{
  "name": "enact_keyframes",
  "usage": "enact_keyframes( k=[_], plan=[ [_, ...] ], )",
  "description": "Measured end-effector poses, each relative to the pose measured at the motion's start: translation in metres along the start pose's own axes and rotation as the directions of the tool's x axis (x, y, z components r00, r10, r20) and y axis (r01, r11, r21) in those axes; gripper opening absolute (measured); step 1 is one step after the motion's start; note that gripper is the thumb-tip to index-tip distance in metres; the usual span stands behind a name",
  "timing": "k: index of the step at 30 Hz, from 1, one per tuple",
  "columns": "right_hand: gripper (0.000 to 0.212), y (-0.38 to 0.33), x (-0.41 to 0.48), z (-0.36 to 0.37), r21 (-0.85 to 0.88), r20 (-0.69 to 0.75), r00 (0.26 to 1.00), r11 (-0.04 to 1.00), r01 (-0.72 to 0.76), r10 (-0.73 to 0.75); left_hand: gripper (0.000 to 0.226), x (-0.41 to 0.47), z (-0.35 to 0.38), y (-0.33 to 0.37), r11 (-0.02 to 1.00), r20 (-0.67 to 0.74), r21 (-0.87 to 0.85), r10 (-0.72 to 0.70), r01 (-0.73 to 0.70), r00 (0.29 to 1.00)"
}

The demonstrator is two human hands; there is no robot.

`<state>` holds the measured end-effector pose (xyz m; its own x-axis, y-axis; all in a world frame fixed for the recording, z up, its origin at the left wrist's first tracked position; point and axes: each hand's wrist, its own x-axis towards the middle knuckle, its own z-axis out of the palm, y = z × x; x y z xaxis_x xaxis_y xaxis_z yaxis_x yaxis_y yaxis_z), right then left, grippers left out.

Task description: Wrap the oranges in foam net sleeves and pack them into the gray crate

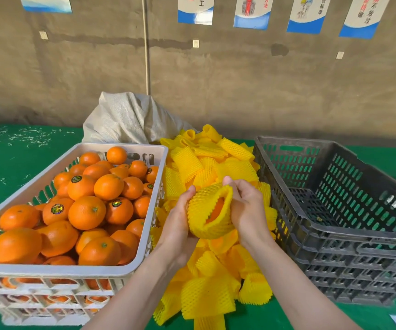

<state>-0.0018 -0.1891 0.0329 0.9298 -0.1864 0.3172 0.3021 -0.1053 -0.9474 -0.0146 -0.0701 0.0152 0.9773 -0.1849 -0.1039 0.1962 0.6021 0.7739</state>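
While both hands grip it, L hand (180, 225) & R hand (247, 210) stretch a yellow foam net sleeve (206, 222) round 1 orange (214, 210); ridged gray crate (335, 225) at 3 o'clock, interior open.

The orange (214, 210) showed only through the sleeve's (210, 211) open mouth, the rest covered by foam and both hands; the white crate's (73, 270) left corner ran off the picture's edge, its lower oranges buried under the top ones; the gray crate (335, 234) was cut at the right; the posters' (251, 13) tops were cropped, their print too small to read.
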Motion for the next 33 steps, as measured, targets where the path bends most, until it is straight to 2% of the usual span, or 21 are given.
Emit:
enact_keyframes(
  k=[2,6,8,10,11,13,16,21,24,26,28,30,33],
  plan=[
    [0.056,0.002,0.001,0.002,0.03,0.016,1.0,0.999,-0.015,0.015,0.057,0.002,-0.001,-0.001,0.998,-0.01,-0.064,-0.011,0.011,1.0],
    [0.049,0.01,-0.004,0.004,0.024,-0.003,0.999,0.999,0.043,-0.042,0.032,0.006,-0.005,-0.001,0.984,-0.079,-0.177,-0.007,-0.007,0.997],
    [0.038,0.015,-0.011,0.002,-0.047,-0.022,0.996,0.996,0.082,-0.083,0.029,0.007,-0.004,-0.002,0.992,-0.144,-0.127,-0.003,-0.015,0.99],
    [0.023,0.017,-0.017,-0.004,-0.129,-0.036,0.987,0.981,0.148,-0.154,0.017,0.01,-0.003,-0.002,0.999,-0.251,-0.007,0.041,-0.044,0.967],
    [0.024,0.016,-0.019,-0.006,-0.13,-0.018,0.982,0.974,0.183,-0.187,0.015,0.012,-0.001,-0.001,0.997,-0.297,0.054,0.071,-0.057,0.952],
    [0.039,0.011,-0.024,-0.007,-0.035,0.095,0.973,0.976,0.216,-0.212,0.027,0.014,0.004,0.004,0.986,-0.344,0.149,0.12,-0.072,0.931],
    [0.071,0.01,-0.03,-0.001,0.122,0.199,0.969,0.985,0.122,-0.145,0.041,0.014,0.011,0.003,0.948,-0.336,0.301,0.208,-0.104,0.919],
    [0.065,0.007,-0.027,-0.002,0.321,0.198,0.98,0.947,-0.032,-0.034,0.051,0.007,0.012,0.002,0.86,-0.219,0.461,0.349,-0.219,0.911],
    [0.07,0.011,-0.028,-0.007,0.391,0.29,0.954,0.92,-0.041,-0.081,0.044,0.009,0.011,0.005,0.87,-0.246,0.45,0.336,-0.2,0.909],
    [0.084,0.014,-0.03,-0.01,0.304,0.378,0.911,0.951,0.048,-0.166,0.039,0.013,0.011,0.011,0.906,-0.282,0.393,0.28,-0.156,0.917],
    [0.096,0.018,-0.032,-0.011,0.14,0.407,0.886,0.974,0.178,-0.221,0.038,0.015,0.01,0.013,0.918,-0.307,0.383,0.228,-0.099,0.924],
    [0.097,0.02,-0.034,-0.009,0.006,0.32,0.916,0.968,0.252,-0.24,0.043,0.014,0.01,0.013,0.913,-0.286,0.392,0.24,-0.115,0.928],
    [0.09,0.023,-0.036,-0.006,0.032,0.206,0.943,0.965,0.261,-0.262,0.059,0.013,0.014,0.013,0.867,-0.248,0.46,0.334,-0.193,0.909]
  ],
)
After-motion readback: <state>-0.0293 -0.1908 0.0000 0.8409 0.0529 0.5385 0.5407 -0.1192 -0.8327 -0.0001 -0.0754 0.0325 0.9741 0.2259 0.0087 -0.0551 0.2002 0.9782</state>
